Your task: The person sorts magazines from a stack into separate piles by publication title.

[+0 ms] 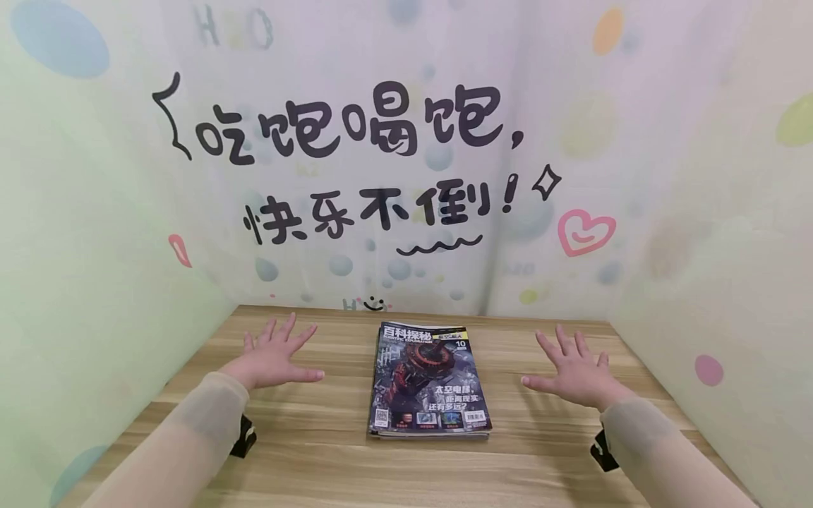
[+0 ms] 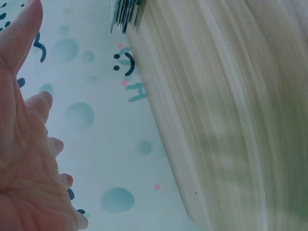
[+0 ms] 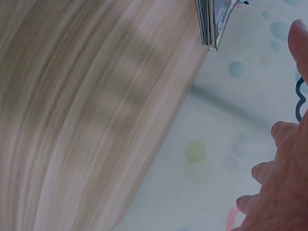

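Note:
A small stack of magazines (image 1: 432, 381) lies in the middle of the wooden table, its top cover dark with a red-lit machine and white lettering. To the left of the stack, my left hand (image 1: 273, 356) is held over the table with fingers spread and nothing in it. My right hand (image 1: 576, 370) mirrors it on the other side, fingers spread, palm bare. Both thumbs point inward at the magazines, apart from them. In the left wrist view the stack's edge (image 2: 126, 14) shows at the top; the right wrist view also catches the layered pages (image 3: 211, 24) there.
The wood-grain table (image 1: 317, 466) ends at a back wall (image 1: 381, 275) printed with bubbles and large black characters. Pale side walls (image 1: 82, 233) close it in on both sides. A black strap mount (image 1: 243, 437) sits under the left wrist, another (image 1: 603, 451) under the right.

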Motion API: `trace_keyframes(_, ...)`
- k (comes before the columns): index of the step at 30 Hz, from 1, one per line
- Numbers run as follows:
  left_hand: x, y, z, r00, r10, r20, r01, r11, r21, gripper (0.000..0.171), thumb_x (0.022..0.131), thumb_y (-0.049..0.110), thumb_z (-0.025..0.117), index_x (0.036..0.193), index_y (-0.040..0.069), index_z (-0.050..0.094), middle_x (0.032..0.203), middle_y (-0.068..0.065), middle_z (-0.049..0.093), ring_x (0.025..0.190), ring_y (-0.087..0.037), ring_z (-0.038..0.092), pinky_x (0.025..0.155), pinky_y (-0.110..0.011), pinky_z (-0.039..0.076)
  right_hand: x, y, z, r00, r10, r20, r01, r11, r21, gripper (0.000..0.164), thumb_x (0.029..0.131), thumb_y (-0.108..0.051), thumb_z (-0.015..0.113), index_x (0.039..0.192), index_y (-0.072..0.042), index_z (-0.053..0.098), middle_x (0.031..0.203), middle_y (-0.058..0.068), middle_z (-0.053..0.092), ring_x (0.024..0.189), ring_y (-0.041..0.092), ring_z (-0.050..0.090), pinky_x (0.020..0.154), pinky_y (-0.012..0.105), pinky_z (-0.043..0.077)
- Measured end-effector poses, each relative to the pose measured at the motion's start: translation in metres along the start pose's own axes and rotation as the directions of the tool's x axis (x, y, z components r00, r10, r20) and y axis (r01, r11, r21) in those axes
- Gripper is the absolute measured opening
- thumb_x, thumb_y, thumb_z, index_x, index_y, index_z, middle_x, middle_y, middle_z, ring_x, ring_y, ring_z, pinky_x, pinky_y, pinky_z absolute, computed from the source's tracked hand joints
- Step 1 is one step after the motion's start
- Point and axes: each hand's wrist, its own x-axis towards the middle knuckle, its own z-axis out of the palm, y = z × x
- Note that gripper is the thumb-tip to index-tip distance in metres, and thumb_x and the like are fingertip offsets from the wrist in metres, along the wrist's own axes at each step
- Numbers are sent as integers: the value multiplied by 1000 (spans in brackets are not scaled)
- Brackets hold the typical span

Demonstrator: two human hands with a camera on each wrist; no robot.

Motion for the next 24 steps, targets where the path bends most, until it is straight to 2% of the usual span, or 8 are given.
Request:
trace_keyframes(10,0,-3,2,1000,6,-9,-6,1000,2,106,74,79,54,154,17,24,157,-24,-1,138,-54,-5,96,-79,-10,3,0,-1,998,-59,-34,58,998,-34,106,78,-76,52,152,-6,23,154,32,9,135,58,7,101,76,5)
trace_keyframes(14,-1,-3,5,1000,19,-7,-19,1000,3,103,75,77,53,154,17,24,157,-25,3,138,-55,-1,98,-78,-6,4,-2,2,995,-89,-55,87,996,-32,102,80,-72,54,150,-3,28,152,33,16,133,59,15,102,74,13)
trace_keyframes(19,0,1,10,999,45,-22,-45,999,-1,97,79,72,56,151,13,30,155,-27,16,137,-56,10,97,-80,0,8,-5,8,994,-80,-67,82,996,29,98,82,-71,54,148,-2,33,148,31,29,131,54,27,98,71,29)
trace_keyframes(24,5,5,19,998,27,-53,-29,998,-48,89,83,67,55,150,13,33,153,-24,25,135,-55,20,98,-79,11,14,-15,15,998,-30,-56,36,993,110,91,85,-67,55,144,1,40,143,30,37,127,52,37,97,66,35)
